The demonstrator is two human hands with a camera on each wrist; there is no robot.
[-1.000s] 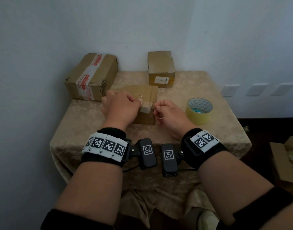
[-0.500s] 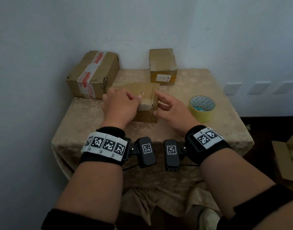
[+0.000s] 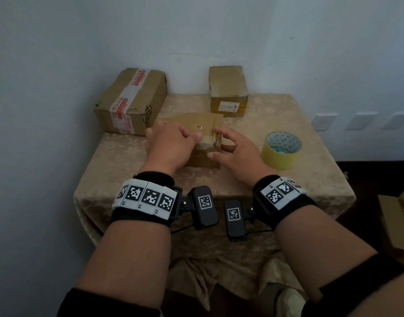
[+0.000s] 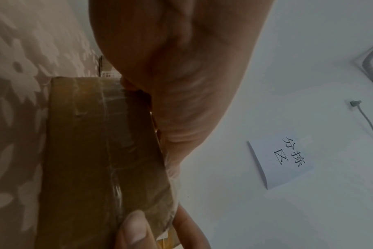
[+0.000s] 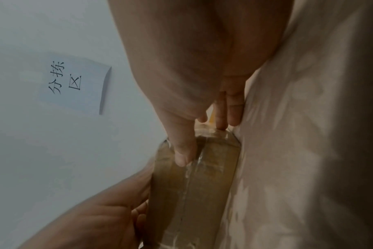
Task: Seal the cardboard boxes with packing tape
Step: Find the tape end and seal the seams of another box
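A small flat cardboard box [image 3: 196,123] lies in the middle of the table. Clear packing tape [image 3: 205,144] runs wrinkled over its near right edge and along its front face [image 4: 109,151]. My left hand [image 3: 173,137] lies on the box top with fingers curled over it, and its thumb presses by the tape. My right hand [image 3: 219,143] is spread at the box's right end. Its thumb [image 5: 183,151] presses the taped front face, and its fingers [image 5: 230,111] touch the end. A yellowish tape roll [image 3: 281,149] lies flat to the right, apart from both hands.
Two more cardboard boxes stand at the back against the wall. The larger one [image 3: 132,101] on the left has red-printed tape, and the smaller one [image 3: 228,92] has a label. The cloth-covered table [image 3: 253,184] drops off close in front. An open carton [image 3: 395,220] sits on the floor at right.
My right hand has gone from a curled fist just right of the box to spread fingers pressing on its right end. My left hand has stayed on the box top.
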